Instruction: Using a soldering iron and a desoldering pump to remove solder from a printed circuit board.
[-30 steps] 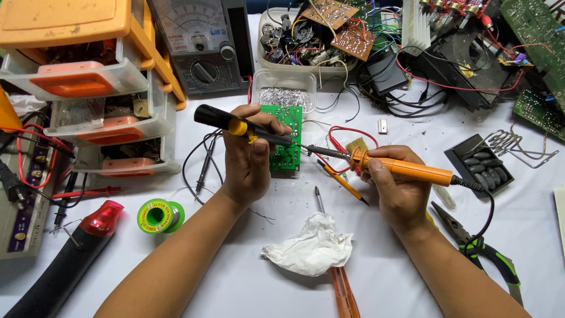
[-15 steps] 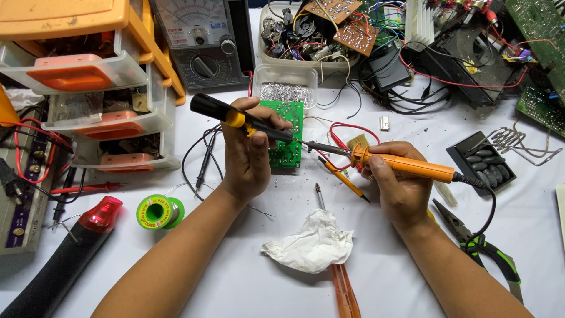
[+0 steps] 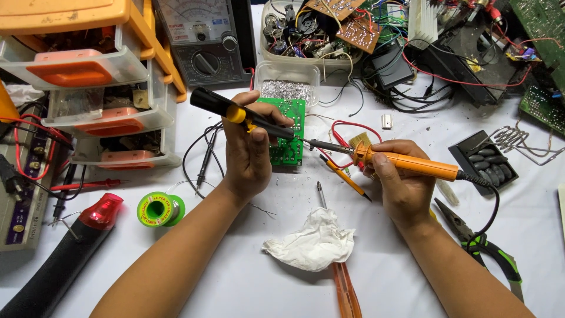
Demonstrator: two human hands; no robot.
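My left hand (image 3: 250,156) grips a black and yellow desoldering pump (image 3: 235,113), its tip pointing right over a green circuit board (image 3: 288,132) lying on the white table. My right hand (image 3: 397,176) holds an orange soldering iron (image 3: 406,165) by its handle. The iron's dark metal tip (image 3: 326,145) points left and meets the pump's tip just off the board's right edge. A black cord (image 3: 491,203) runs from the iron's back end toward the right.
A crumpled white tissue (image 3: 312,244) lies near the front, with a small screwdriver (image 3: 321,194) behind it. A green solder spool (image 3: 160,209) and red-capped tool (image 3: 100,213) sit left. Orange drawer unit (image 3: 94,70), multimeter (image 3: 200,41), parts tub (image 3: 306,35), green-handled pliers (image 3: 482,247).
Both hands and their tools have stayed almost in place; the pump's rear end has tilted slightly higher and further left.
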